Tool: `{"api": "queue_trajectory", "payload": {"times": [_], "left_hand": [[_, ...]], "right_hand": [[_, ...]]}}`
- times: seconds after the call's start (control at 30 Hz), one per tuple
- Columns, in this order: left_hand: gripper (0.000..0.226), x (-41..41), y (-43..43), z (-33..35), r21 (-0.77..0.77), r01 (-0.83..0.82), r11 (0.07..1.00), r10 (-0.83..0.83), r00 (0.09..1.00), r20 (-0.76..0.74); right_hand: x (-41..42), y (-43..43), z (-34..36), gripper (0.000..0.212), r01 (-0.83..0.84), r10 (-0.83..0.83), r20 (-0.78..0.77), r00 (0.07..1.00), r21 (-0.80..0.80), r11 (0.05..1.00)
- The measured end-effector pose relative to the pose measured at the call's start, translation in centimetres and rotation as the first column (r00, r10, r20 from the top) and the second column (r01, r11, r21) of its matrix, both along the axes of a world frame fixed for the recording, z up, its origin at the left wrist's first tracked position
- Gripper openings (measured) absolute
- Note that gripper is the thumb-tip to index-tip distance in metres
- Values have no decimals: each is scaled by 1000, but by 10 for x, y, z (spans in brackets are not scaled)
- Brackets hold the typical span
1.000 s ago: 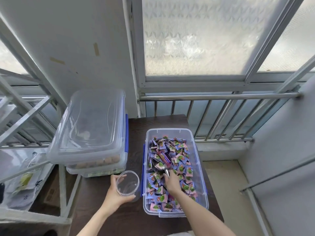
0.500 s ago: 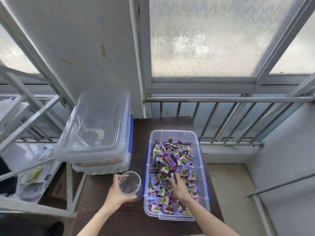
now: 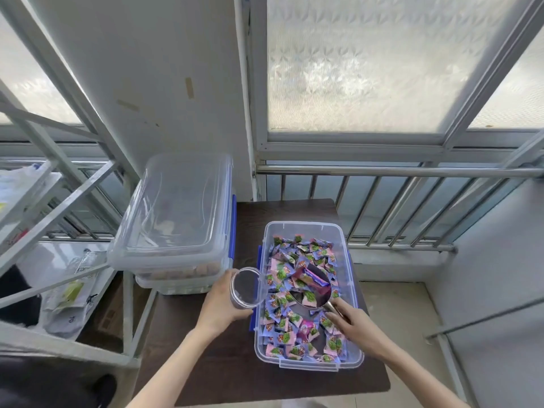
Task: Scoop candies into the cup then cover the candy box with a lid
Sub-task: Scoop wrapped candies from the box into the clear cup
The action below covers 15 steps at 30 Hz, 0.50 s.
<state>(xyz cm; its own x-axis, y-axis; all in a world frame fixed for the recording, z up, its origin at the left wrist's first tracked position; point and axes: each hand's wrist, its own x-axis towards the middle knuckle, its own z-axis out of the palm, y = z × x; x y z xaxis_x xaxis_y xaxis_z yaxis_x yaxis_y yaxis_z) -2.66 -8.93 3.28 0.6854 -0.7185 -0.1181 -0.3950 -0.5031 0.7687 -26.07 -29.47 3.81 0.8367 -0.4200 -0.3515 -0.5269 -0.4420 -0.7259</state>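
Observation:
An open clear candy box (image 3: pixel 354 293) with blue latches sits on the dark table, full of wrapped candies (image 3: pixel 290 325). My right hand (image 3: pixel 357 326) grips the handle of a metal scoop (image 3: pixel 313 290) that is lifted above the candies with a few candies in its bowl. My left hand (image 3: pixel 220 307) holds a clear plastic cup (image 3: pixel 246 287), tilted toward the box and touching its left rim. The cup looks empty. A clear lid (image 3: pixel 176 207) lies on top of the stacked boxes at the left.
Two stacked clear boxes (image 3: pixel 179 275) stand on the dark table (image 3: pixel 206 363) left of the candy box. A metal railing (image 3: pixel 397 172) and frosted windows lie behind. A metal rack with bags (image 3: pixel 67 293) stands to the left.
My right hand has pulled back and raised the scoop out of the candies with a load in it. My left hand has brought the cup closer, against the box's left rim.

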Motion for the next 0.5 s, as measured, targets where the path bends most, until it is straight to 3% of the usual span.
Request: {"api": "queue_trajectory", "payload": {"times": [0.27, 0.5], "left_hand": [[80, -3, -20, 8, -60, 131, 990, -124, 986, 109], [81, -2, -23, 7, -46, 163, 985, -157, 980, 119]], "right_hand": [[5, -6, 50, 17, -170, 161, -88, 983, -102, 980], [35, -6, 100, 18, -354, 262, -353, 898, -230, 907]]}}
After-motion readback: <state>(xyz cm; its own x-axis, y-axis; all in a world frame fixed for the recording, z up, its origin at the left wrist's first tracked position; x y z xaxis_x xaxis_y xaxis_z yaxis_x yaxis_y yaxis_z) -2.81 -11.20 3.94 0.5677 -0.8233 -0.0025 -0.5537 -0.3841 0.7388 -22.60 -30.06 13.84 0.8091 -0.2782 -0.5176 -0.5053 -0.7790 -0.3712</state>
